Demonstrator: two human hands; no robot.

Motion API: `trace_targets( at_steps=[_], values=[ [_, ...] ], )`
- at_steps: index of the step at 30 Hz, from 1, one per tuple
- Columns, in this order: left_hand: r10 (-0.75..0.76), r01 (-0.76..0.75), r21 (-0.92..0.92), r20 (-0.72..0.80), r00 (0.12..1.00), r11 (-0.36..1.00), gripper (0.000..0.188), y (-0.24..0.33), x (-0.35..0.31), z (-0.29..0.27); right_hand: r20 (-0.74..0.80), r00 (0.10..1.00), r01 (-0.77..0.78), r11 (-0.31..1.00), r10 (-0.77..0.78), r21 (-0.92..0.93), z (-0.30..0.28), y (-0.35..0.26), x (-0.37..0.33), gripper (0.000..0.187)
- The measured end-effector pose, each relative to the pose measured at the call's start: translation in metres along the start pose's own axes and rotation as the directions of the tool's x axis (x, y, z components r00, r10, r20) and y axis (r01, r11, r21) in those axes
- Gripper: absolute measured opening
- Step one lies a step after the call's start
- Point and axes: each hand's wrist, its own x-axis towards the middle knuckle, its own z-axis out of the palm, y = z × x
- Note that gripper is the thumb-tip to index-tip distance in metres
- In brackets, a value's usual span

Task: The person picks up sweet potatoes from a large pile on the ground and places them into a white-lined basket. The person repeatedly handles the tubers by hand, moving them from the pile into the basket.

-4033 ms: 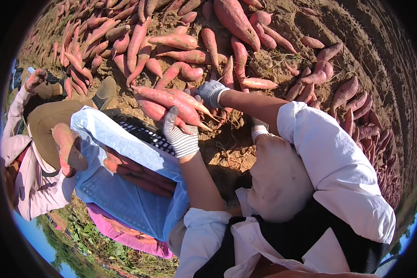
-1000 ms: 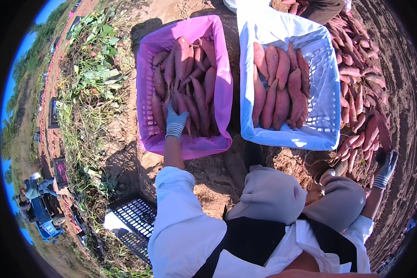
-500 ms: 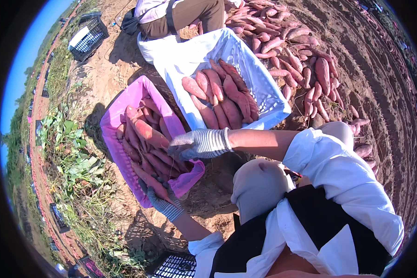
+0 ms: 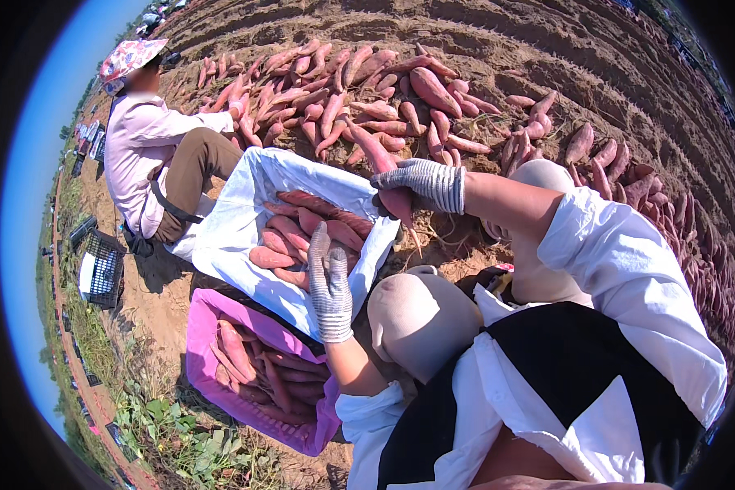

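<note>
A long sweet potato (image 4: 370, 149) is gripped in my right hand (image 4: 427, 181), which wears a striped grey glove. Its thick end pokes out below the fingers, past the right edge of a crate lined with white sheeting (image 4: 233, 214). Over that crate reaches my left hand (image 4: 330, 286), also gloved, with fingers stretched out and nothing held in them. Beneath its fingertips lie several sweet potatoes (image 4: 279, 242), partly covered by the hand. A second crate, lined in pink (image 4: 206, 331), stands closer on the left and holds more sweet potatoes (image 4: 278, 384).
A large pile of sweet potatoes (image 4: 318, 98) spreads over the soil beyond the crates and runs down the right side. Another person (image 4: 143, 151) in a patterned hat sits at its left end. A black crate (image 4: 102, 269) and green vines (image 4: 188, 433) lie to the left.
The view has swung right. My right hand has gone from the pink-lined crate to the pile side and now holds a sweet potato. My left hand has moved from the pink-lined crate to the white-lined one.
</note>
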Motion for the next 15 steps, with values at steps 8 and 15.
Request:
trace_targets(
  at_steps=[8,15],
  values=[
    [-0.606,0.265,0.909,-0.018,0.795,0.321,0.045,-0.103,0.006,0.012,-0.435,0.880,0.312,0.923,-0.191,0.226,-0.189,-0.081,-0.049,0.042],
    [-0.559,0.258,0.934,-0.081,0.826,0.246,0.051,-0.116,0.006,0.018,-0.655,0.740,0.152,0.910,0.154,0.386,-0.334,0.036,-0.022,0.039]
  ],
)
